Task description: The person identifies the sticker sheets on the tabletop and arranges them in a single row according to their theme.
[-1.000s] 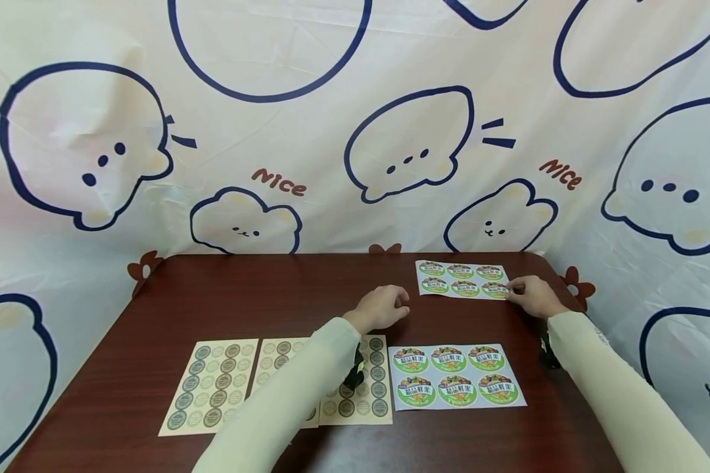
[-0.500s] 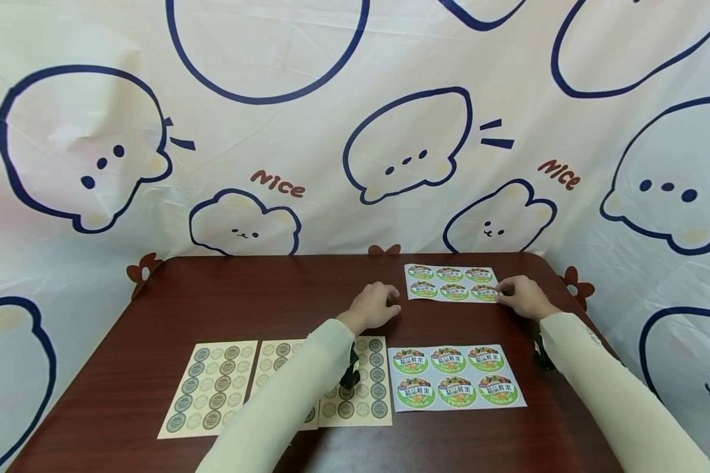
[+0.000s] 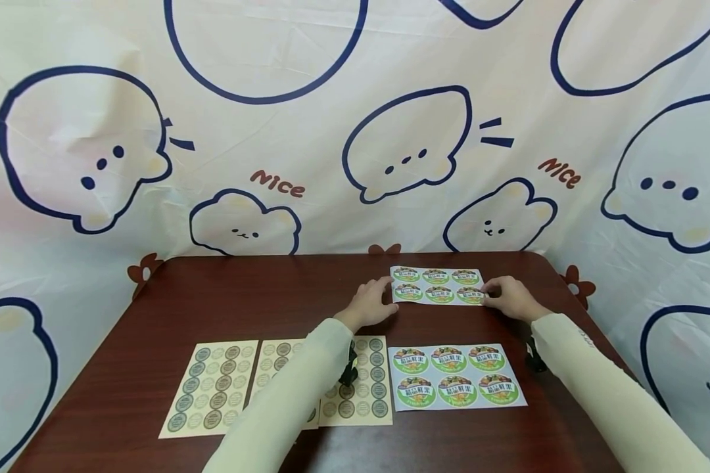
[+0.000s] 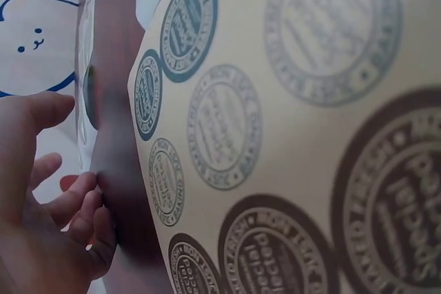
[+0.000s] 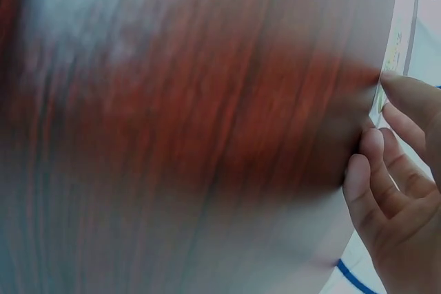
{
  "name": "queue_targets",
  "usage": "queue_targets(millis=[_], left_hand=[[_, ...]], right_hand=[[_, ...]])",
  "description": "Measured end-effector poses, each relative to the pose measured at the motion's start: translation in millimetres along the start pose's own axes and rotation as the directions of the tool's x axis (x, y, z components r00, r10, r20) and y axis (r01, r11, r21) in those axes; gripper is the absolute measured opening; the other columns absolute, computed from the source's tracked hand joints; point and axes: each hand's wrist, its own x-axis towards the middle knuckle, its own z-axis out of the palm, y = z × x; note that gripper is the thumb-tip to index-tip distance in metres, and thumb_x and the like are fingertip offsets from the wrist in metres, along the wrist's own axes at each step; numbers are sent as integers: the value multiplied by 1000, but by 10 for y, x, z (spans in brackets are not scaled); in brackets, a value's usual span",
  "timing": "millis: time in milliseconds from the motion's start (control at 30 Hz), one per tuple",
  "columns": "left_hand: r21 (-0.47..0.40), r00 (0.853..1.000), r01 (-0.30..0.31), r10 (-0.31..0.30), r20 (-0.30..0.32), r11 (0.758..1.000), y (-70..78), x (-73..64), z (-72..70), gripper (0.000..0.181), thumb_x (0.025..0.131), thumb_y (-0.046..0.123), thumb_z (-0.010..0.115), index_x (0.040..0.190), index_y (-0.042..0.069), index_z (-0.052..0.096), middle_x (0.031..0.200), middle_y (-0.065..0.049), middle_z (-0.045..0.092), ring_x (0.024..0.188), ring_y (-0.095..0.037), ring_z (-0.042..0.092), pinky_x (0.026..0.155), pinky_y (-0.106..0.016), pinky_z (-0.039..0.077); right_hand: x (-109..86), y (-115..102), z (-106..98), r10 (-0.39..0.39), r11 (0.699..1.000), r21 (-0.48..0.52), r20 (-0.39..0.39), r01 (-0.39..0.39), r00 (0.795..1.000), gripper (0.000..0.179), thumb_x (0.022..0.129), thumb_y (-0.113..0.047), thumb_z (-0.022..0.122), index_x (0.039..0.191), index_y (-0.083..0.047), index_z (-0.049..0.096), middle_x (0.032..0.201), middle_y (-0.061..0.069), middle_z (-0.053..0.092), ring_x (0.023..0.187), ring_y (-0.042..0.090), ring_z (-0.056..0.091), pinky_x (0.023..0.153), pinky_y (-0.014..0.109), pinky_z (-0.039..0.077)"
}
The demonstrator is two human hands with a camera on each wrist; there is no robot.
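Observation:
A white sheet of round green fruit stickers (image 3: 436, 286) lies toward the back right of the table. My right hand (image 3: 511, 297) pinches its lower right corner between thumb and fingers; in the right wrist view the thumb (image 5: 413, 98) presses at the sheet's edge. At the left edge of this sheet is my left hand (image 3: 367, 305), its fingertips close to the paper. The left wrist view shows the left thumb and fingers (image 4: 76, 218) apart, with no sheet between them.
Nearer the front lies a second green sticker sheet (image 3: 458, 376). Left of it are several cream sheets of round brown and grey stickers (image 3: 208, 387), partly covered by the left sleeve (image 3: 290, 401). A patterned cloth (image 3: 331, 144) hangs behind the dark wooden table (image 3: 242, 289).
The far green sticker sheet has slid left along the table with my right hand. My left hand has shifted slightly left, and the sheet's left edge now reaches its fingers.

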Motion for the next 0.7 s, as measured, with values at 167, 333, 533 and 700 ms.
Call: queue_targets(millis=[167, 333, 533, 700], left_hand=[[-7, 1000, 14, -14, 9, 1000, -10, 22, 1, 65, 100, 28, 62, 158, 20, 35, 148, -15, 49, 138, -35, 42, 110, -52, 42], [24, 1000, 12, -12, -2, 1000, -20, 29, 18, 55, 102, 26, 60, 154, 20, 43, 147, -15, 49, 133, -34, 45, 107, -50, 43], [88, 1000, 7, -6, -18, 996, -13, 26, 27, 38, 103, 16, 57, 141, 17, 60, 145, -16, 50, 128, -36, 48, 98, -47, 47], [70, 1000, 6, -6, -4, 998, -28, 15, 18, 33, 102, 12, 57, 135, 15, 65, 145, -16, 50, 133, -37, 45, 106, -49, 45]], right_hand=[[18, -78, 43, -21, 1000, 6, 17, 21, 1000, 28, 94, -13, 70, 116, 4, 70, 123, 28, 66, 105, 35, 60, 98, 57, 48], [57, -134, 92, -55, 998, 2, 37, 55, 998, 34, 94, -13, 70, 123, 5, 67, 119, 25, 67, 101, 31, 60, 94, 50, 50], [124, -164, 117, -43, 997, 62, 15, 42, 999, 55, 97, -16, 65, 143, 7, 48, 101, 17, 63, 84, 24, 56, 71, 31, 46], [162, -147, 143, 2, 999, 50, 45, -4, 999, 61, 99, -23, 66, 148, 5, 43, 97, 13, 55, 80, 21, 51, 69, 30, 41]])
